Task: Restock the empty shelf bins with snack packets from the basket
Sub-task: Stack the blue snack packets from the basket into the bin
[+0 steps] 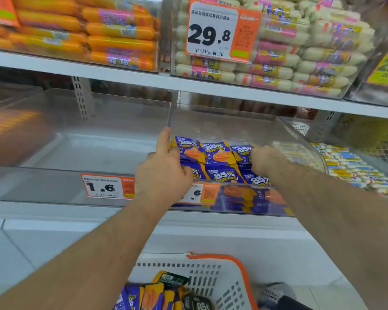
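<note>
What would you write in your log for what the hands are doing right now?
step: arranging purple snack packets in clear bin | left hand: on packets | right hand: on packets | basket: packets left

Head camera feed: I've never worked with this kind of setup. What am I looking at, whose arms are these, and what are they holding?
There is no machine here. The one picture comes from a wide-angle camera worn on a person's head, looking forward and down, so the two bare arms are the wearer's own.

The left hand and right hand both reach into a clear plastic shelf bin and rest on purple snack packets marked 85%. The left fingers curl onto the packets, with one finger up along the clear divider. The right hand's fingers are hidden behind its back, so its grip cannot be told.

The neighbouring bin to the left holds no packets. Its price tag reads 1.6.

At the bottom stands a white basket with an orange rim, holding more packets. The shelf above carries orange sausages and white sausages.
</note>
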`<control>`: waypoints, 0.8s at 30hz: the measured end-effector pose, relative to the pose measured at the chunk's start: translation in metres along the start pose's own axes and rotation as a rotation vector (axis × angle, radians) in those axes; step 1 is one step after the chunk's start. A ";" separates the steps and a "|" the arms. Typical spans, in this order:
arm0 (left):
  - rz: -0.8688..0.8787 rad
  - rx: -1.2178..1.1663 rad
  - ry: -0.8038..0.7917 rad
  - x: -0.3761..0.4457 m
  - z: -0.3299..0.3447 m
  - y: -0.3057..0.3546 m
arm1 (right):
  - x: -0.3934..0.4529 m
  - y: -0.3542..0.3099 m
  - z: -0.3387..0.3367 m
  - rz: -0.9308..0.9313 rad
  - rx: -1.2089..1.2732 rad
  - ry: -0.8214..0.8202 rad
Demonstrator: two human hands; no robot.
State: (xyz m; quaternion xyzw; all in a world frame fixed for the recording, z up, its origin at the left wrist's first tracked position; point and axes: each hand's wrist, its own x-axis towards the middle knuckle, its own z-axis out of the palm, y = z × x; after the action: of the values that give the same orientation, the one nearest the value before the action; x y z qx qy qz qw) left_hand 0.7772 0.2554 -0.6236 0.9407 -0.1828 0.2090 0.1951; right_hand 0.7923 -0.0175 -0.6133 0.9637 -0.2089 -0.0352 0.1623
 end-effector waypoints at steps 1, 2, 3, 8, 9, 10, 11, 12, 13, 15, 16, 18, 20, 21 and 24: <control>0.001 0.000 0.000 0.000 0.000 0.000 | 0.000 0.000 0.001 0.008 0.025 -0.018; 0.002 -0.001 -0.002 0.000 0.000 0.000 | 0.000 0.000 0.001 0.012 0.036 -0.032; 0.003 0.000 -0.004 0.000 -0.001 0.000 | 0.001 0.000 0.002 0.012 0.046 -0.042; 0.010 -0.032 -0.024 -0.001 -0.003 0.000 | -0.002 0.002 -0.003 -0.006 0.069 -0.071; 0.010 -0.038 -0.036 -0.001 -0.004 0.000 | -0.007 0.002 -0.007 -0.005 0.101 -0.054; 0.012 -0.047 -0.051 -0.001 -0.006 -0.001 | -0.015 0.001 -0.014 0.002 0.146 -0.025; 0.011 -0.059 -0.073 0.000 -0.008 -0.001 | -0.024 -0.001 -0.019 0.010 0.201 0.020; 0.007 -0.073 -0.101 0.001 -0.011 0.000 | -0.035 -0.005 -0.025 0.024 0.260 0.081; 0.000 -0.082 -0.135 0.001 -0.013 0.001 | -0.047 -0.011 -0.030 0.044 0.323 0.158; -0.003 -0.047 -0.161 -0.001 -0.019 0.004 | -0.075 -0.030 -0.036 0.025 0.437 0.427; 0.013 -0.020 -0.115 -0.006 -0.022 0.005 | -0.090 -0.040 -0.037 -0.055 0.507 0.633; 0.100 -0.033 0.080 -0.027 -0.027 0.005 | -0.121 -0.059 -0.037 -0.300 0.618 0.961; 0.182 -0.166 0.247 -0.056 -0.029 0.000 | -0.148 -0.084 -0.023 -0.506 0.685 1.054; 0.187 -0.245 0.272 -0.072 -0.026 -0.005 | -0.160 -0.097 -0.012 -0.544 0.739 1.025; 0.072 -0.376 0.081 -0.124 -0.002 -0.027 | -0.184 -0.136 0.031 -0.437 0.901 0.717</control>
State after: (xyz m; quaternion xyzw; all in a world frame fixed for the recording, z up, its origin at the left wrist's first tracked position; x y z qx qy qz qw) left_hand 0.6831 0.3119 -0.6875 0.8714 -0.2441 0.2157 0.3667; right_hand 0.6736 0.1665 -0.6876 0.9099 0.0666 0.3503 -0.2118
